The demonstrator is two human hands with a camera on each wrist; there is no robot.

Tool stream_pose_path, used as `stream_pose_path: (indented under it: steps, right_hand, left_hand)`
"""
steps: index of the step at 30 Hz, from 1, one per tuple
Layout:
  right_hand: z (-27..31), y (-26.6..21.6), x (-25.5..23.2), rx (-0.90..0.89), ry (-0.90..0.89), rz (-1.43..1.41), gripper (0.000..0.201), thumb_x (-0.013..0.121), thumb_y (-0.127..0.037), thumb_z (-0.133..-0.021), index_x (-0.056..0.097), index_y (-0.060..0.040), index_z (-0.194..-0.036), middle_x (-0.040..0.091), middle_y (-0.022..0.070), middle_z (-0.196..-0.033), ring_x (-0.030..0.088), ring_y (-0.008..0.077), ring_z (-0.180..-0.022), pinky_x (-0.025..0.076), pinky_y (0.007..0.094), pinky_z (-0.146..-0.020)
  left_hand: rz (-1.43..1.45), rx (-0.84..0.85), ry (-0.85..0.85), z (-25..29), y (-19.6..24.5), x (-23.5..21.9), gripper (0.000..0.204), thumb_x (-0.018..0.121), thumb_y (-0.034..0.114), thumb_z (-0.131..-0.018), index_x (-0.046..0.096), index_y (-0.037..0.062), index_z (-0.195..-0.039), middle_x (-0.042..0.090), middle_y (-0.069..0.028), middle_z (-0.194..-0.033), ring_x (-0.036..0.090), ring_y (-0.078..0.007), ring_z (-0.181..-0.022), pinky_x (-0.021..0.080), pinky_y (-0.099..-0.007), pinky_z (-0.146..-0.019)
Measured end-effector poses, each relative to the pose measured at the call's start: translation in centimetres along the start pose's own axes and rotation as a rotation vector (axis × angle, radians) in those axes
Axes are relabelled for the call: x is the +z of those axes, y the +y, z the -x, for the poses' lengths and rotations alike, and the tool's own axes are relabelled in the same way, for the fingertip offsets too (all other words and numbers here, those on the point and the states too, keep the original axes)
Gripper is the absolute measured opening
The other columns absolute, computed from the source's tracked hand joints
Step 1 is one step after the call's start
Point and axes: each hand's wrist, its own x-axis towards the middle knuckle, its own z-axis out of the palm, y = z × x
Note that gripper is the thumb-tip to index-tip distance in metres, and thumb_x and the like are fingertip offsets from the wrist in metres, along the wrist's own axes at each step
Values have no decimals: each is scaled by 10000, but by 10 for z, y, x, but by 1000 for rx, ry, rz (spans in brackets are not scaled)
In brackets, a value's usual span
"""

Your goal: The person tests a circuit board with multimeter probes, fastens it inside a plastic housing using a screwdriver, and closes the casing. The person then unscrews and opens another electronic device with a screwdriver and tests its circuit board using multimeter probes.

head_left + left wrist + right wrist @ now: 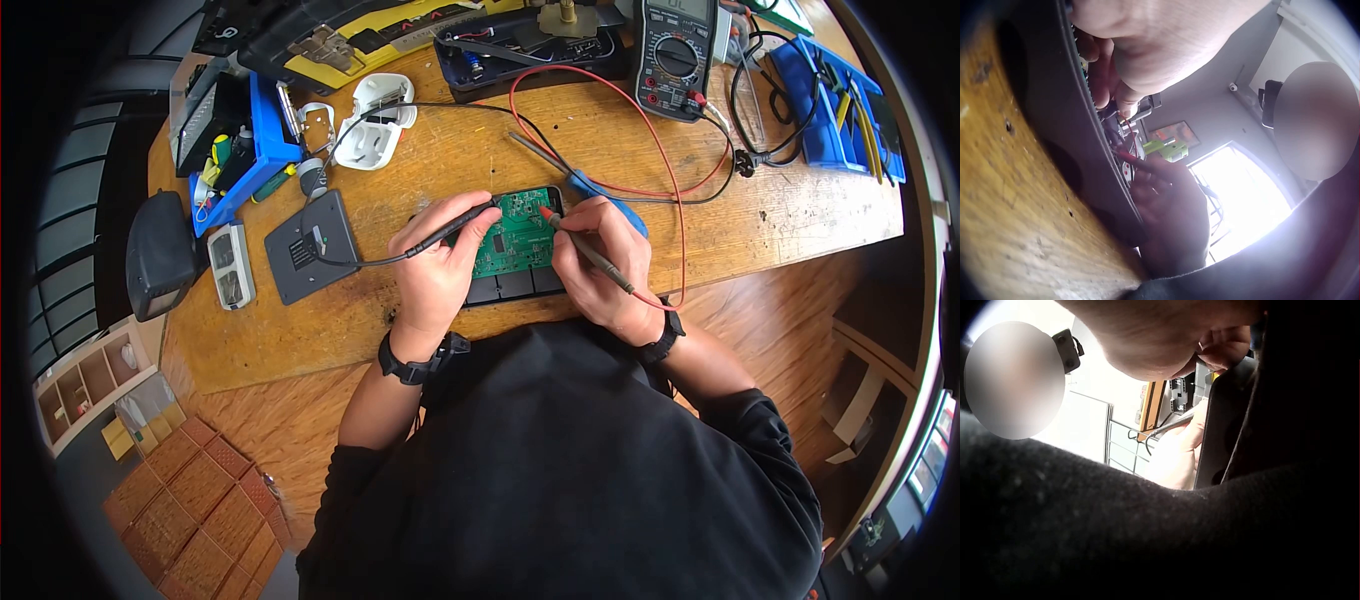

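A green circuit board point(515, 255) lies in a dark casing point(530, 284) at the table's front edge. The left hand point(436, 262) pinches a black probe point(440, 236), its tip end over the board's upper left. In the right hand point(608, 268) a red-tipped probe point(600, 262) is held, its tip end at the board's upper right. Whether either tip touches the board cannot be told. In the left wrist view the left hand point(1160, 44) is at the casing's edge, with the right hand point(1175, 212) beyond. The right wrist view shows the right hand point(1160, 334) above the dark casing point(1222, 419).
A multimeter point(675, 58) with red and black leads stands at the back right. Blue trays point(255, 150) of tools flank the work on both sides. White housings point(368, 140), a grey panel point(310, 247) and a blue-handled screwdriver point(618, 208) lie around the board.
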Motion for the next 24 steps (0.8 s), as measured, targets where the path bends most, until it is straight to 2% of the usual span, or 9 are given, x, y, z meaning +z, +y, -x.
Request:
stream_pose_path:
  steps: [4,6,7,10,11,16,19,21,24]
  right_hand:
    - [0,-7,-5,-12,-40,-17,192,777,72,-887,661,4,-1024,652,115,-862,655,250,-685,518,358,-620]
    - [2,-6,-3,-27,-52,-60,199,778,73,-889,672,6,-1043,664,115,-875,655,248,-685,518,353,-619]
    - [2,-5,-3,-33,-60,-92,208,779,74,-891,682,7,-1062,677,115,-888,655,246,-684,518,348,-617]
    - [-2,-11,-7,-78,-143,-1,242,781,76,-892,711,16,-1116,700,124,-921,681,246,-723,541,346,-646]
    - [-6,-10,-7,-169,-135,12,277,775,95,-900,734,28,-1165,719,136,-952,714,253,-784,571,353,-692]
    - [-10,-22,-4,-179,-208,8,276,790,110,-923,742,39,-1186,748,152,-998,750,269,-851,602,354,-747]
    - [-11,-37,5,-96,-381,-97,252,816,55,-946,744,24,-1186,776,150,-1018,766,262,-840,604,359,-738]
    - [-12,-43,16,-66,-418,-73,231,817,41,-951,745,11,-1169,783,138,-1019,767,255,-828,602,358,-726]
    - [-13,-50,37,-32,-400,-29,171,825,6,-959,736,-14,-1103,798,111,-991,770,220,-777,595,341,-677]
  left_hand:
    - [165,-70,30,8,-7,-12,212,834,7,-998,777,-63,-1190,797,-80,-1019,718,-116,-814,568,-257,-722]
    - [396,-133,104,16,-12,-26,207,793,17,-1037,742,-71,-1217,788,-102,-1037,735,-141,-814,586,-269,-727]
    - [390,-124,137,18,-13,-31,182,780,63,-1063,738,-62,-1189,769,-86,-953,702,-115,-802,549,-261,-709]
    - [397,-151,145,32,-22,-50,162,735,96,-1101,731,-55,-1158,765,-75,-951,695,-115,-802,548,-259,-748]
    - [380,-165,137,40,-29,-53,166,709,119,-1117,728,-43,-1142,754,-78,-969,697,-133,-849,554,-270,-792]
    - [196,-30,91,61,-37,-52,135,756,86,-1070,721,-25,-1137,732,-113,-1112,692,-180,-911,562,-299,-805]
    - [154,53,124,66,-40,-47,122,754,77,-1069,715,-22,-1129,726,-119,-1107,689,-189,-897,561,-301,-790]
    - [292,-68,204,69,-39,-46,115,755,66,-1064,706,-23,-1119,727,-122,-1094,689,-196,-886,557,-300,-772]
    - [217,-60,168,66,-41,-49,110,754,61,-1062,701,-19,-1116,729,-118,-1080,688,-194,-872,553,-300,-758]
